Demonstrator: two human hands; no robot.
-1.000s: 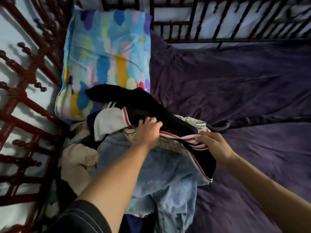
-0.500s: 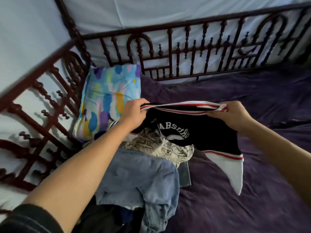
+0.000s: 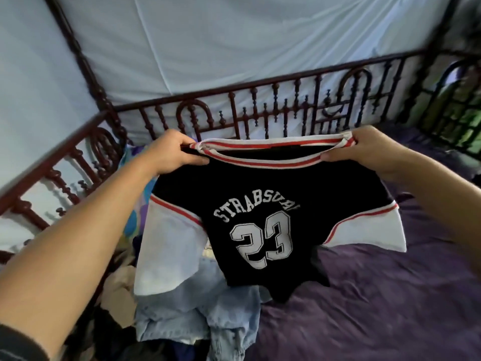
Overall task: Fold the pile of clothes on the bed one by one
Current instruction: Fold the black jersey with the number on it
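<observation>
One wide-angle camera, worn on the person's head, looks forward and down over the bed (image 3: 390, 308) toward the carved wooden railing (image 3: 260, 86) at its far side. It sits near: the left forearm (image 3: 78, 243) and right forearm (image 3: 442, 204) reach in from the lower edges, and the jersey (image 3: 260, 194) fills mid-frame.

The jersey (image 3: 260, 204) hangs right across the pile of clothes (image 3: 197, 316): only some denim shows below it, and that runs off the picture's bottom edge. The pillow (image 3: 132, 222) at the bed's far left corner is just slivers of colour past the forearm and a white sleeve. The fingers of the left hand (image 3: 170, 152) and right hand (image 3: 369, 149) vanish behind the collar. The last letters of the lettering crumple into a fold, unreadable. The dark garments at the near edge are too dim to tell apart.
</observation>
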